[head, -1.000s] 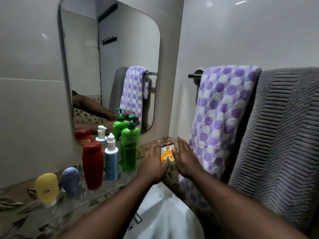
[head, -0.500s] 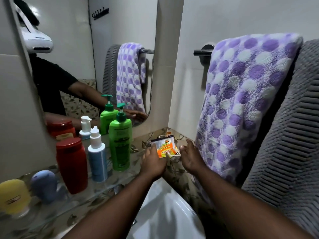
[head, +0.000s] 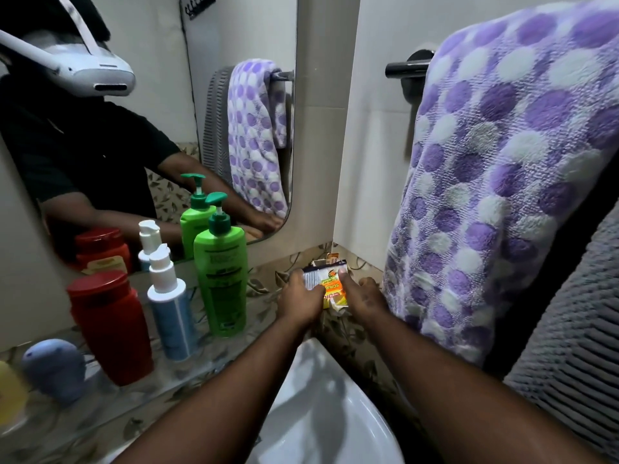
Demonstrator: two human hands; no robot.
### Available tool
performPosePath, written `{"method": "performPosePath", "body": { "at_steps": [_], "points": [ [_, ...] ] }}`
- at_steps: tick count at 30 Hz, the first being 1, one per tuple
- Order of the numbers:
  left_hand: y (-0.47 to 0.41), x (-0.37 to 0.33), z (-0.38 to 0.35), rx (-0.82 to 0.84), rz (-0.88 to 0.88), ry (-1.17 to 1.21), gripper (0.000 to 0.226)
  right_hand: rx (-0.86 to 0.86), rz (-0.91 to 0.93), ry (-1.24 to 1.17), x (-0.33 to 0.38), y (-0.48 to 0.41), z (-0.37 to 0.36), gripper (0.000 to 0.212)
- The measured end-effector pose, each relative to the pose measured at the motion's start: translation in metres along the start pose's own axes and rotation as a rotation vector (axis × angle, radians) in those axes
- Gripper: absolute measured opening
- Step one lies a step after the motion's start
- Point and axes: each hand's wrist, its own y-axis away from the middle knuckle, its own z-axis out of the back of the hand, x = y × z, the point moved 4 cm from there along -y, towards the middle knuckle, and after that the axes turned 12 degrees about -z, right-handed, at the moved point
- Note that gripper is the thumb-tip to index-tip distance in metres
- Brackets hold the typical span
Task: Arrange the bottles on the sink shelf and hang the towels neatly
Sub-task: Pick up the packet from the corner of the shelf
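Orange-and-white sachet pack now lifted and tilted at the shelf's far right corner, pinched from both sides; a second ago held lower and flatter against the corner. Camera also much closer, so likely leaning in to tuck the packs in. Loose sachets behind it in the corner, count unclear.

Left hand: fingers curled, thumb on the pack's left edge, gripping. Right hand: thumb on the top right corner, other fingers partly closed, touching the right side.

Bottles already lined up on the sink shelf: green pump bottle, blue pump bottle, red bottle, blue-grey roll-on, upright, just beside each other.

Purple dotted towel and grey ribbed towel hung on the bar, side by side. Judgement: task nearly done, sachets the last bit.
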Motion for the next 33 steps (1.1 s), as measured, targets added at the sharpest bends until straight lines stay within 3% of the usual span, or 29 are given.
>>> {"method": "performPosePath", "body": {
  "at_steps": [4, 9, 16, 23, 33],
  "points": [
    [-0.002, 0.002, -0.007, -0.064, 0.071, 0.160, 0.033, 0.011, -0.012, -0.045, 0.003, -0.001, -0.004, 0.069],
    [0.001, 0.004, -0.007, -0.191, 0.097, 0.285, 0.036, 0.047, -0.002, -0.114, 0.000, 0.003, -0.005, 0.050],
    [0.018, 0.001, 0.002, -0.243, 0.123, 0.308, 0.038, 0.126, 0.006, -0.245, -0.001, 0.023, -0.003, 0.047],
    [0.058, -0.004, 0.011, -0.292, 0.128, 0.318, 0.034, 0.232, 0.010, -0.315, -0.007, 0.062, 0.000, 0.024],
    [0.145, 0.013, 0.030, -0.335, 0.121, 0.362, 0.038, 0.282, 0.026, -0.249, -0.054, 0.126, -0.002, 0.013]
  ]
}}
